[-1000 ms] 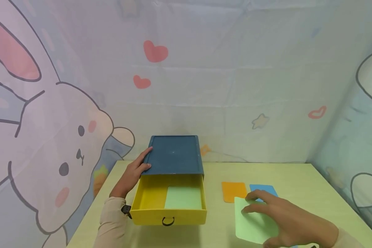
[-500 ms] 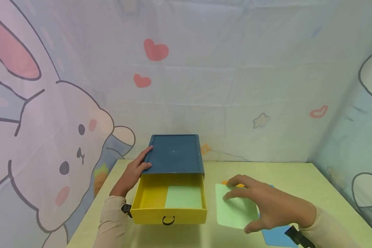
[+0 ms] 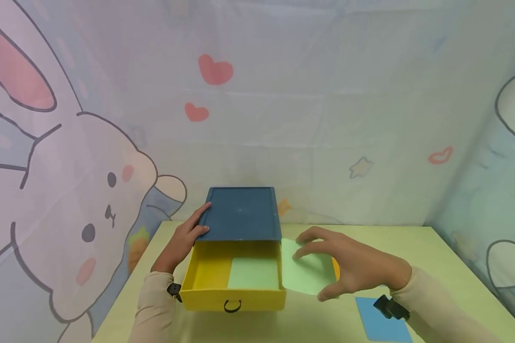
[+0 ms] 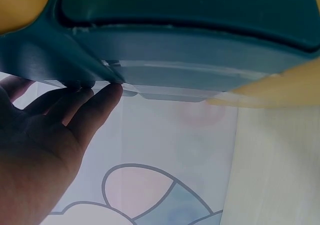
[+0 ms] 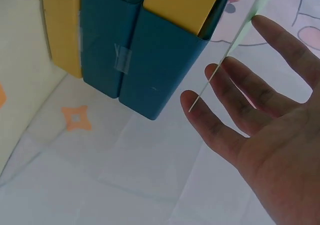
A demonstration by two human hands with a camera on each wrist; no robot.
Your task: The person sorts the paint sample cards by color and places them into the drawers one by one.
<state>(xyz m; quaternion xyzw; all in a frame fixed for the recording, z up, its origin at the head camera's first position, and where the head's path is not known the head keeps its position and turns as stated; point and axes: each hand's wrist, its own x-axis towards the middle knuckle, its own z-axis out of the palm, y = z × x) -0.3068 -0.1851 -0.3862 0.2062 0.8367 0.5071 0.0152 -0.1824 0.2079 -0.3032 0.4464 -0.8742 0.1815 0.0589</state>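
Hands: two; left hand (image 3: 180,245), right hand (image 3: 356,259)
Green cards: two; drawer card (image 3: 254,274), held card (image 3: 304,274)
Orange card (image 3: 336,268): one, partly hidden
Blue card (image 3: 382,320): one in plain view
Yellow drawer (image 3: 259,301), head view: one
Drawer handle (image 3: 232,311): one
Blue casings (image 5: 160,62), right wrist view: two
Dark wrist devices (image 3: 391,307): two
Beige sleeves (image 3: 156,302): two
Bench (image 3: 416,259): one
Backdrop hearts (image 3: 216,71): three; two solid, one outlined

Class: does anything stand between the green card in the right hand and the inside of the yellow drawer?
Only the right wall of the yellow drawer: the green card in the right hand appears just beside it in the head view, seemingly raised. Nothing else visible blocks the way.
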